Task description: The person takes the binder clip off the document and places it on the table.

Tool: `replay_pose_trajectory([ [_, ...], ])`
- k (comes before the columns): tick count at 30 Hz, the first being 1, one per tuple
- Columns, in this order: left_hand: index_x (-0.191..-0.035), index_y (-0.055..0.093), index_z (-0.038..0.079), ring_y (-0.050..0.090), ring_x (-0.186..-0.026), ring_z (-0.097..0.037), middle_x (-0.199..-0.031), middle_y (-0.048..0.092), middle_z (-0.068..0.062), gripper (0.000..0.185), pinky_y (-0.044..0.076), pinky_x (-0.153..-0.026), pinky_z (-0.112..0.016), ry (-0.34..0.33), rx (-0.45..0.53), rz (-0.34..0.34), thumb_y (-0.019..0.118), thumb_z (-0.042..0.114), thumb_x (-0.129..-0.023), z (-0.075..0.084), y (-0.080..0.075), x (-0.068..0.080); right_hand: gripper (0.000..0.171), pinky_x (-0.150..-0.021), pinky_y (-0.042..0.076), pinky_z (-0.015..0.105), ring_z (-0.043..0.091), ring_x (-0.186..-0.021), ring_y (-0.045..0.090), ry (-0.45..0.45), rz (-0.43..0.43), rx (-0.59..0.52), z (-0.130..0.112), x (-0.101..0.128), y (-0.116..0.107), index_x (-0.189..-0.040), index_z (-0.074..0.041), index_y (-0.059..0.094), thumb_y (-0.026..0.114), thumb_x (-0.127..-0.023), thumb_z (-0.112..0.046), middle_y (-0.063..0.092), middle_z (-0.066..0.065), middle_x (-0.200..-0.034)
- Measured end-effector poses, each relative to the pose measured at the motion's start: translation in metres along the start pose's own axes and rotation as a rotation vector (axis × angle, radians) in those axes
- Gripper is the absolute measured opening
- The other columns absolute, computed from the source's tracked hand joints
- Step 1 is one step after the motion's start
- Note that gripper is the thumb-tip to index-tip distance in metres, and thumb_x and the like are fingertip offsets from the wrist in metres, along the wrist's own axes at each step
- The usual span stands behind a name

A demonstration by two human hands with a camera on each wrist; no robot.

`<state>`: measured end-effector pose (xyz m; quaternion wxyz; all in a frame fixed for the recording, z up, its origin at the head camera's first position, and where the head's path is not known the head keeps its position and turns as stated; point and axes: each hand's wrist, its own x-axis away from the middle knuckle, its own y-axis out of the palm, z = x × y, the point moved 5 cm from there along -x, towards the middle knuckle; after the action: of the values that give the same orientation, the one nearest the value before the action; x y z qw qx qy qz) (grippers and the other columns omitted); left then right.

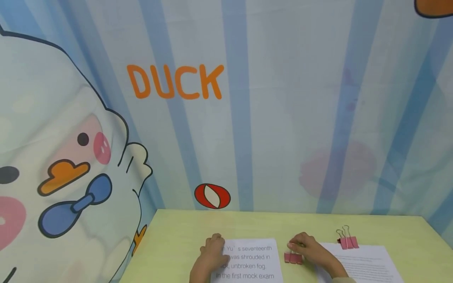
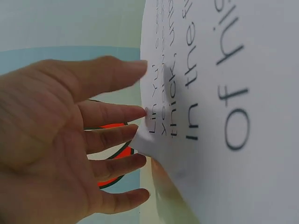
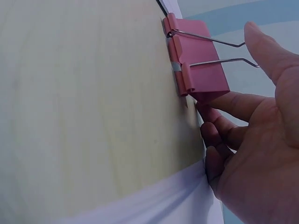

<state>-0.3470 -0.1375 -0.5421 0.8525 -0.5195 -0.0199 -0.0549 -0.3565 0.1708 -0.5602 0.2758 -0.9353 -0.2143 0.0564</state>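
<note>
My left hand (image 1: 211, 253) lies with straight fingers on the top left corner of a printed sheet (image 1: 252, 260); the left wrist view shows that hand (image 2: 56, 121) touching the lifted corner of the sheet (image 2: 224, 70). My right hand (image 1: 308, 247) is at a pair of pink binder clips (image 1: 293, 258) just right of that sheet. In the right wrist view, the right hand (image 3: 252, 140) pinches the pink binder clips (image 3: 198, 70), thumb against the wire handles and index finger under the clip body.
A second printed sheet (image 1: 364, 263) lies at the right, with another pair of pink binder clips (image 1: 347, 242) at its top edge. The yellow-green table (image 1: 177, 236) ends at a cartoon duck backdrop carrying a red and white oval mark (image 1: 212, 195).
</note>
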Motion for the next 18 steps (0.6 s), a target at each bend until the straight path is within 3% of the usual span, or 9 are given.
replay_pose_trajectory([
  [9,-0.111,0.062,-0.003,0.041,-0.117,-0.038,-0.127,0.048,-0.018,0.044,0.031,-0.092,-0.062,0.020,-0.038,0.017,0.073,0.023,-0.078,0.003,-0.011,0.004,0.033,-0.076,0.042,0.034,0.018,-0.094,0.047,-0.035,0.002,-0.005,-0.005,0.001,0.001,-0.103,-0.002,0.064,0.051,-0.095,-0.031,0.054,0.009,-0.104],
  [14,-0.108,0.062,-0.004,0.045,-0.112,-0.037,-0.123,0.050,-0.018,0.043,0.035,-0.090,-0.057,0.057,-0.043,0.025,0.072,0.026,-0.079,0.008,-0.014,0.008,0.039,-0.080,0.044,0.039,0.026,-0.100,0.049,0.015,-0.042,-0.060,-0.001,0.000,-0.001,-0.110,0.004,0.061,0.051,-0.095,-0.031,0.053,0.012,-0.110],
  [18,-0.110,0.061,-0.003,0.045,-0.113,-0.037,-0.121,0.052,-0.017,0.043,0.029,-0.094,-0.059,0.092,-0.022,0.054,0.071,0.026,-0.079,0.012,-0.015,0.009,0.048,-0.086,0.043,0.046,0.032,-0.107,0.051,0.064,-0.050,-0.095,-0.001,0.001,-0.006,-0.119,0.008,0.054,0.050,-0.095,-0.034,0.055,0.015,-0.116],
])
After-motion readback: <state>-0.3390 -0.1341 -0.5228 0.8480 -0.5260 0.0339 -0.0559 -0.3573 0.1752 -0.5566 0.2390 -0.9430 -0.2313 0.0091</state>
